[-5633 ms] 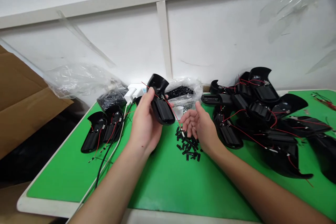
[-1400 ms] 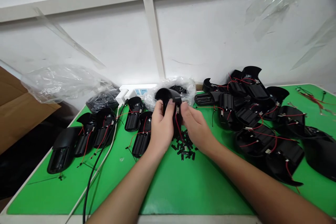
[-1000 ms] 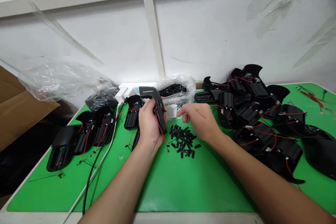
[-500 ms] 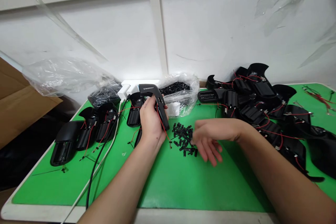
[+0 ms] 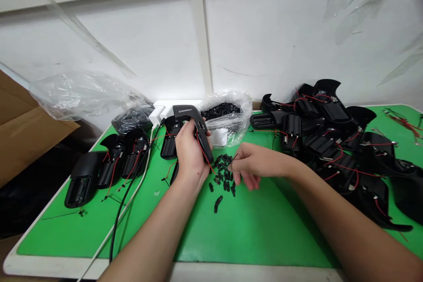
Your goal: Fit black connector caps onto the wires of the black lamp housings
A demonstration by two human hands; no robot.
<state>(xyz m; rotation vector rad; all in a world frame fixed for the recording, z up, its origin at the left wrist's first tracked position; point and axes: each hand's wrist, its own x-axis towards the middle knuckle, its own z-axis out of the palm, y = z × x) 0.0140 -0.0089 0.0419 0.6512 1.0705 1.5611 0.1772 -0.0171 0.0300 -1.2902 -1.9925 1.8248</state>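
Observation:
My left hand [image 5: 190,152] is wrapped round a black curved plastic housing [image 5: 198,125], which has a pale printed logo on top and a slot in its side. A red wire [image 5: 205,153] trails from the housing down towards the small parts. Several small black plastic parts [image 5: 226,175] lie loose on the green surface between my hands. My right hand [image 5: 253,163] is over the right side of this pile, thumb and forefinger pinched together. A thin dark sliver shows at those fingertips, too small to name.
Black housings with red wires [image 5: 330,141] crowd the right side; more housings [image 5: 109,163] stand at the left. A clear bag of small black parts [image 5: 221,110] and a white power strip [image 5: 161,110] sit by the wall. Cables [image 5: 132,198] cross the green tabletop [image 5: 231,238].
My right hand has moved slightly left and up, its fingers now pinched. The small black parts have shifted, with one lying apart nearer the front. My left hand still holds the housing.

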